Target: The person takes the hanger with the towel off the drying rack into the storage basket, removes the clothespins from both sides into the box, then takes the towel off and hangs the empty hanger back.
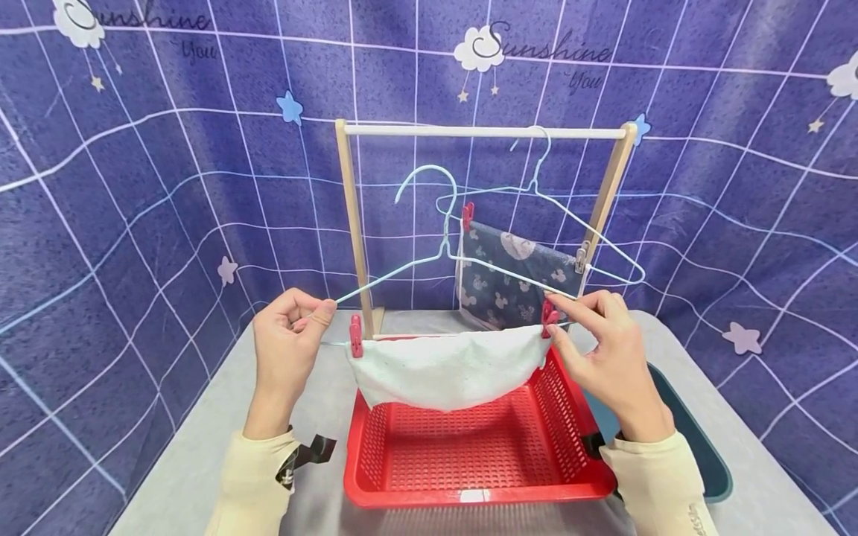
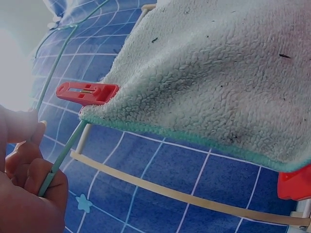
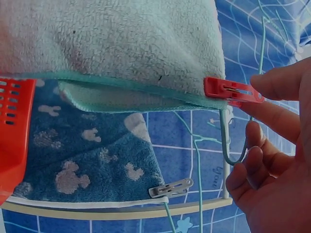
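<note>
Left of centre, the left hand (image 1: 288, 339) grips one corner of a thin, pale-blue wire hanger (image 1: 445, 246), fingers curled and thumb closed against it. Mid-frame, a fuzzy, pale mint towel (image 1: 449, 370) hangs clipped to it, partly hiding a perforated red plastic basket (image 1: 402, 496). Right of centre, the right hand's (image 1: 606, 350) thumb and forefinger, slightly parted, pinch a hard red clothespin (image 1: 549, 318).

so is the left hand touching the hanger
Touching: the left wrist view shows the left hand curled round the lower bar of the hanger.
</note>
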`<state>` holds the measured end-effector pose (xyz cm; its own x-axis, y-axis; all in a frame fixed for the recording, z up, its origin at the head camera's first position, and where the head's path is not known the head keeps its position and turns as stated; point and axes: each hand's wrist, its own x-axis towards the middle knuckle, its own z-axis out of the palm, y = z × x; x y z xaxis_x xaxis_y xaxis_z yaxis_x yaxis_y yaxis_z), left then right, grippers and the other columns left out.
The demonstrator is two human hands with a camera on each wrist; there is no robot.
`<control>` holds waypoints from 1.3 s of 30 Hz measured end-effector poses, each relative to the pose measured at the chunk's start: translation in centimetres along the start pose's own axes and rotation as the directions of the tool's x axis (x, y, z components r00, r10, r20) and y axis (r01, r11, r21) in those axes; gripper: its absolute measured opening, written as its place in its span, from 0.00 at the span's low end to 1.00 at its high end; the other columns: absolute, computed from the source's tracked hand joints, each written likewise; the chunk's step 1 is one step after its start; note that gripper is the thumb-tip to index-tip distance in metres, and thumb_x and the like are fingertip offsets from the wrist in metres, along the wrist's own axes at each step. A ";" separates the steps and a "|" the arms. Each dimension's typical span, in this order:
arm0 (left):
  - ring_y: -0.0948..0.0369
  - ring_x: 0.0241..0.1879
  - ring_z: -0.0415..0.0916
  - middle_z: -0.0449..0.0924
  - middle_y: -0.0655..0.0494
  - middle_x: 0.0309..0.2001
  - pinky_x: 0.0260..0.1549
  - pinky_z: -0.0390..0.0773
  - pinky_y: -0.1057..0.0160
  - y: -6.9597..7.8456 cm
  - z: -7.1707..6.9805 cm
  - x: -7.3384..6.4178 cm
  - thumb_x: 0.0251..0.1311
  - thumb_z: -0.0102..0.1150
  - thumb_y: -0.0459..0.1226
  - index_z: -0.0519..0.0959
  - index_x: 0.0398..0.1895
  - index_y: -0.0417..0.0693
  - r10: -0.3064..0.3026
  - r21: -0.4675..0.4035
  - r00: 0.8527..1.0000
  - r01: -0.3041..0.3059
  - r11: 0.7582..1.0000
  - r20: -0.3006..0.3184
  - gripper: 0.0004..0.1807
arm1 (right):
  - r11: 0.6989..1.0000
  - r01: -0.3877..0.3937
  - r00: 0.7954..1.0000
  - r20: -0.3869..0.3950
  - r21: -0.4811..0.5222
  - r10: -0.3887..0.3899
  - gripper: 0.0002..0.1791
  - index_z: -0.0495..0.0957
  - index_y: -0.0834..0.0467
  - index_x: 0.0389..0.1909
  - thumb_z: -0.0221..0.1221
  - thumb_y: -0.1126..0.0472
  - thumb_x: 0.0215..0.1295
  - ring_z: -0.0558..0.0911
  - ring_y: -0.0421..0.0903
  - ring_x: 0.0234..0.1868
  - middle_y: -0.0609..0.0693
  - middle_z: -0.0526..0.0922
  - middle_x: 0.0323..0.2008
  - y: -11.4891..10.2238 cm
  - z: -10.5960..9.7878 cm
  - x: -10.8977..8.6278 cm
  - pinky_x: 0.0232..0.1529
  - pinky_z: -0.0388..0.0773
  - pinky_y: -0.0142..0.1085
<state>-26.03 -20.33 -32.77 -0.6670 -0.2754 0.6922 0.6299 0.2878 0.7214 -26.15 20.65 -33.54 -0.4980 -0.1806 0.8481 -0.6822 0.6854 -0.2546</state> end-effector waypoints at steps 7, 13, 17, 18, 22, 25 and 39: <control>0.72 0.14 0.53 0.57 0.64 0.12 0.12 0.51 0.66 -0.4 0.2 0.0 0.60 0.72 0.30 0.83 0.27 0.37 -0.008 -0.004 1.000 0.008 1.000 -0.006 0.08 | 1.000 0.026 0.999 -0.020 0.017 -0.026 0.20 0.88 0.53 0.53 0.70 0.61 0.57 0.71 0.43 0.39 0.52 0.79 0.37 0.2 0.3 -0.1 0.39 0.66 0.33; 0.72 0.14 0.53 0.57 0.65 0.12 0.13 0.51 0.66 -0.5 0.3 -0.1 0.60 0.73 0.31 0.83 0.27 0.37 -0.026 -0.013 1.000 0.026 1.000 -0.009 0.08 | 1.000 -0.004 0.999 0.046 0.016 0.003 0.20 0.88 0.53 0.53 0.74 0.61 0.57 0.78 0.45 0.41 0.49 0.85 0.46 0.2 0.0 -0.2 0.42 0.71 0.27; 0.72 0.15 0.53 0.58 0.65 0.13 0.13 0.51 0.67 -0.7 0.4 -0.1 0.60 0.72 0.31 0.83 0.27 0.37 -0.028 -0.020 1.000 0.028 0.999 -0.008 0.08 | 1.000 -0.005 0.997 0.079 0.015 0.003 0.21 0.86 0.53 0.54 0.73 0.62 0.58 0.81 0.45 0.46 0.47 0.87 0.49 0.2 -0.1 -0.2 0.44 0.73 0.26; 0.72 0.15 0.53 0.58 0.65 0.13 0.13 0.51 0.67 -0.7 0.4 -0.1 0.60 0.72 0.31 0.83 0.27 0.37 -0.027 -0.021 1.000 0.027 0.999 -0.008 0.08 | 1.000 -0.004 0.996 0.088 0.016 0.002 0.21 0.86 0.53 0.55 0.73 0.63 0.58 0.81 0.45 0.47 0.47 0.87 0.49 0.2 -0.1 -0.2 0.45 0.74 0.27; 0.72 0.15 0.53 0.58 0.65 0.12 0.12 0.51 0.67 -0.8 0.4 -0.1 0.60 0.72 0.31 0.83 0.27 0.37 -0.022 -0.022 1.000 0.022 1.000 -0.006 0.08 | 1.000 0.013 0.994 0.106 0.021 -0.016 0.22 0.85 0.54 0.55 0.73 0.64 0.58 0.83 0.44 0.45 0.47 0.88 0.47 0.2 -0.2 -0.3 0.44 0.75 0.27; 0.71 0.15 0.53 0.58 0.64 0.12 0.13 0.51 0.66 -0.8 0.5 -0.1 0.60 0.72 0.30 0.83 0.27 0.37 -0.023 -0.036 1.000 0.023 0.999 0.001 0.08 | 0.999 0.029 0.993 0.114 0.031 -0.032 0.23 0.85 0.55 0.54 0.74 0.66 0.56 0.84 0.45 0.41 0.47 0.88 0.44 0.3 -0.3 -0.3 0.42 0.74 0.25; 0.70 0.16 0.54 0.58 0.63 0.13 0.13 0.52 0.66 -0.6 0.8 -0.3 0.60 0.72 0.29 0.84 0.28 0.37 -0.018 -0.051 1.000 0.019 0.999 0.018 0.06 | 0.994 0.079 0.987 0.136 0.070 -0.088 0.22 0.86 0.56 0.52 0.73 0.70 0.55 0.85 0.41 0.38 0.48 0.89 0.45 0.4 -0.6 -0.2 0.27 0.69 0.25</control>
<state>-26.56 -19.75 -33.42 -0.6855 -0.2637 0.6787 0.6366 0.2353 0.7344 -25.98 21.38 -33.53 -0.5041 -0.3342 0.7964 -0.7552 0.6179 -0.2188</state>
